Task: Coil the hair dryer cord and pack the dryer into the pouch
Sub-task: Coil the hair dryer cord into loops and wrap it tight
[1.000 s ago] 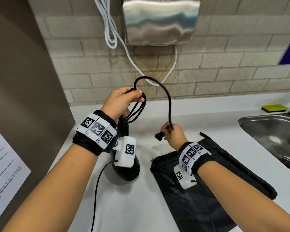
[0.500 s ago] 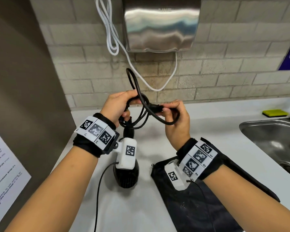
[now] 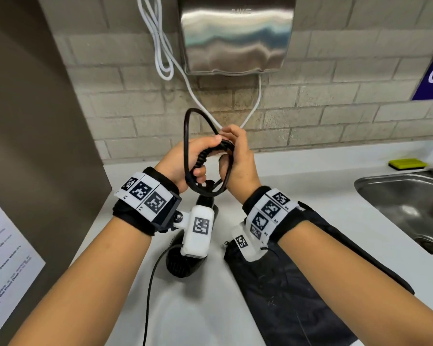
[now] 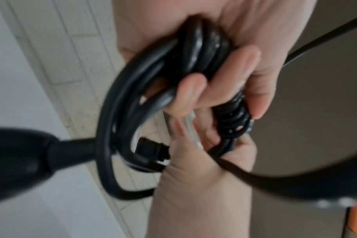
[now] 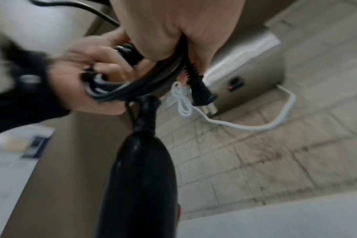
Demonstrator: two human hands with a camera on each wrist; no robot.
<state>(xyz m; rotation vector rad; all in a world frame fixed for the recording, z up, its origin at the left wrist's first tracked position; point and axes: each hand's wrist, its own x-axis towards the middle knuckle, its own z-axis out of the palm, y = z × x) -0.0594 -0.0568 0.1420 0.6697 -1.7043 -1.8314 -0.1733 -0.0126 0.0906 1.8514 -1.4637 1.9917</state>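
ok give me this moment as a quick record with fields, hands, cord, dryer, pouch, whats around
left hand: grips the bundled loops of the cord
right hand: holds the cord near the plug end, against the bundle
cord: black, mostly coiled, one loop standing up above the hands
plug: sticks out past the right hand, prongs bare
hair dryer: black, hangs below the hands over the counter
pouch: black, flat on the counter, under the right forearm, dryer not in it
surroundings: steel sink at right, wall hand dryer above
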